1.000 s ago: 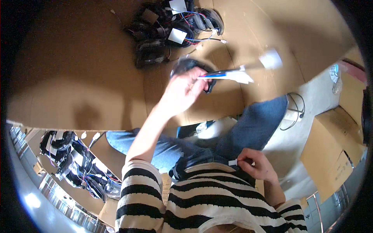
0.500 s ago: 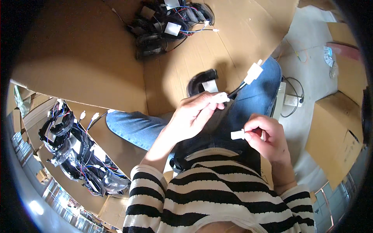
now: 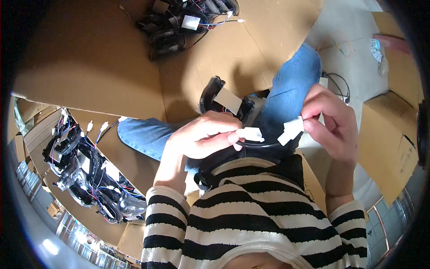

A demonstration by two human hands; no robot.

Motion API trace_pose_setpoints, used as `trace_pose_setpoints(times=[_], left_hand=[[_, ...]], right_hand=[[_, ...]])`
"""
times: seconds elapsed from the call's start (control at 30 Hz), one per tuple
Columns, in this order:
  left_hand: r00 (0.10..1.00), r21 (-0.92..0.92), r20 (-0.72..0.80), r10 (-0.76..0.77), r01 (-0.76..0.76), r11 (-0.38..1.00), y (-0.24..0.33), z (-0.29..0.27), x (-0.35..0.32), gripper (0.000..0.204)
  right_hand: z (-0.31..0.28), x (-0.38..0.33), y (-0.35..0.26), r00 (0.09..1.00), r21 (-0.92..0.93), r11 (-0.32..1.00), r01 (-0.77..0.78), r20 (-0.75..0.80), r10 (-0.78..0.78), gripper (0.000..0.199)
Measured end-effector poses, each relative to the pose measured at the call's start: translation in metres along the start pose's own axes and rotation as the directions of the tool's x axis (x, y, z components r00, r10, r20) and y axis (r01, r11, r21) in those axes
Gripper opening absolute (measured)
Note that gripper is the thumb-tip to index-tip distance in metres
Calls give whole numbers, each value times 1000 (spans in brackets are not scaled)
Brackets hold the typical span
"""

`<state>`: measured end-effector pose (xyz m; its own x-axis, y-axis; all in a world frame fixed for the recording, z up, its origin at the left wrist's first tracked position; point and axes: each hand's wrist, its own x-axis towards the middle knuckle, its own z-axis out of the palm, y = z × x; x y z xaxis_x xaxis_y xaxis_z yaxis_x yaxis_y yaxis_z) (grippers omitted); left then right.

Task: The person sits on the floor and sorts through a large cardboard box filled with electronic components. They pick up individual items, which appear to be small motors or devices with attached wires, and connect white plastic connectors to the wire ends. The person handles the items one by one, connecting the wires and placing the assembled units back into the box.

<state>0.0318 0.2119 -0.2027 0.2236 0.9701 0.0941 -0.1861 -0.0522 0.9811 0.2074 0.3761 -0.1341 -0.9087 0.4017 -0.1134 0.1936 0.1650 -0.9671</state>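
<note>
Pinching white plug in left hand, wider white connector in right hand, by cardboard box's near edge.

Right hand higher than before

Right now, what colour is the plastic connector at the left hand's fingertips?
White; the plastic connector shows best in the head view.

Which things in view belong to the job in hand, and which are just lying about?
Seem in use:
white connector in the left hand
white connector piece in the right hand
black curved part beyond the left hand

Seem lying about:
black cord on the floor
cardboard carton at right
untouched piled black parts
</note>
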Motion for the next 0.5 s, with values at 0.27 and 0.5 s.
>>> trace_pose_setpoints(times=[0.27,0.5], left_hand=[[993,-120,109,35,-22,992,-11,10,-1,23],[996,-118,85,8,2,993,-6,16,3,24]], right_hand=[[7,-8,11,985,67,996,67,157,-77,5],[20,-16,5,995,-57,997,45,90,-40,7]])
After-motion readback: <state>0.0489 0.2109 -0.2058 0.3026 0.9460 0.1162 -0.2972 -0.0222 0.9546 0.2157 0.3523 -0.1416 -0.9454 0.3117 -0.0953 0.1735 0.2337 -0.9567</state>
